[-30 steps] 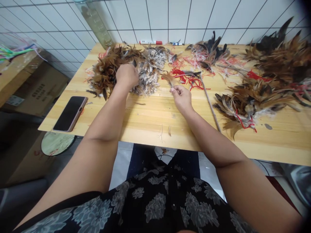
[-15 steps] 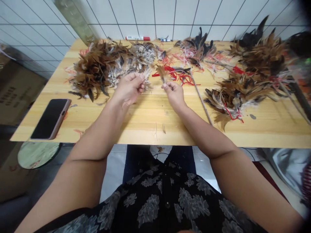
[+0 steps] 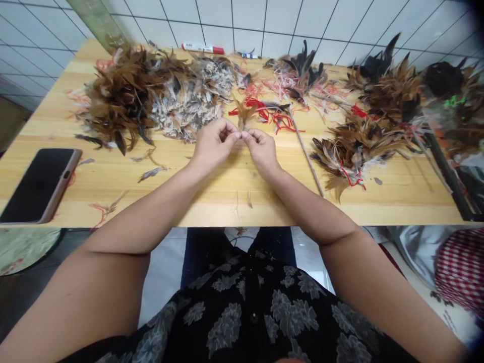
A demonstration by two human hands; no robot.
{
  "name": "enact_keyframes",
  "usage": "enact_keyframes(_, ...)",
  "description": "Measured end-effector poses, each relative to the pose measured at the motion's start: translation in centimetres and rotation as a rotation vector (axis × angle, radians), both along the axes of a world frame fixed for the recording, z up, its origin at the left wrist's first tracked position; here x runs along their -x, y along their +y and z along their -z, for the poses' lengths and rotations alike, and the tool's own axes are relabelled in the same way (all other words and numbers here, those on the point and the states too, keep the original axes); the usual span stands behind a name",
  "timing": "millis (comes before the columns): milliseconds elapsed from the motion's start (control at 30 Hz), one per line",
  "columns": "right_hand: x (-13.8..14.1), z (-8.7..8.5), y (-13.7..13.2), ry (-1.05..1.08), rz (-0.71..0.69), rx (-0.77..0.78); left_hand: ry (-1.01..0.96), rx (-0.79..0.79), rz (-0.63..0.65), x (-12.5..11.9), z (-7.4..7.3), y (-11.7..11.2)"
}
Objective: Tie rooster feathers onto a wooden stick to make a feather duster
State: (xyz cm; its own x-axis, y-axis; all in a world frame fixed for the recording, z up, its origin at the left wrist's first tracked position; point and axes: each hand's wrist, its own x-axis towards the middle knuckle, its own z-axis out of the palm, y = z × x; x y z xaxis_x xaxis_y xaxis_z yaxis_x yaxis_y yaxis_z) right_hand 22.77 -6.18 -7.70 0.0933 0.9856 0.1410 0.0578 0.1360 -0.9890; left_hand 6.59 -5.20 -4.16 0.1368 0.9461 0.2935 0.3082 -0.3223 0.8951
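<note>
A small bunch of brown feathers stands tips up above the middle of the table. My right hand pinches its lower end between thumb and forefinger. My left hand is closed in a pinch at the same lower end, its fingertips meeting those of the right. Behind the bunch lie red strings. A thin stick rests to the right of my right hand. To the left spreads a large pile of brown feathers with pale, fluffy ends.
A phone lies at the table's left. Red and blue markers lie by the tiled wall. Tied feather bunches with sticks fill the right side. Loose feathers lie near my left forearm. A checked cloth shows lower right.
My left hand has moved from the pale feather ends to the right, meeting my right hand at the small feather bunch. The view has shifted to the right.
</note>
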Motion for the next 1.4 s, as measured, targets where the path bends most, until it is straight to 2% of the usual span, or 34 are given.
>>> enact_keyframes(233, -0.3, 0.1, 0.1, -0.021, 0.006, -0.02, 0.197, -0.195, -0.01, 0.7, 0.6, 0.4)
enact_keyframes(467, -0.3, -1.1, -0.5, -0.059, 0.039, 0.031, 0.341, -0.314, 0.031, 0.2, 1.4, 0.2)
enact_keyframes(600, -0.3, -1.6, -0.7, -0.079, 0.06, 0.039, 0.387, -0.331, 0.057, -0.1, 1.3, -0.4)
enact_keyframes(733, -0.6, -1.0, -0.4, -0.126, 0.067, 0.047, 0.309, -0.257, 0.055, 0.0, 0.7, -0.7)
enact_keyframes(933, -0.8, 0.3, 0.0, -0.234, 0.068, -0.08, 0.152, -0.12, 0.075, 0.1, 0.1, -0.6)
enact_keyframes(1033, -0.6, 0.1, -0.2, -0.287, 0.082, -0.081, 0.07, -0.011, 0.085, 0.2, 0.1, -0.3)
enact_keyframes(1200, -0.3, -0.9, -0.9, -0.332, -0.002, -0.076, -0.111, 0.167, 0.092, 0.8, 0.2, 0.3)
enact_keyframes(1400, -0.2, -0.9, -1.2, -0.241, -0.085, -0.03, -0.476, 0.376, 0.275, 1.4, 0.2, 0.0)
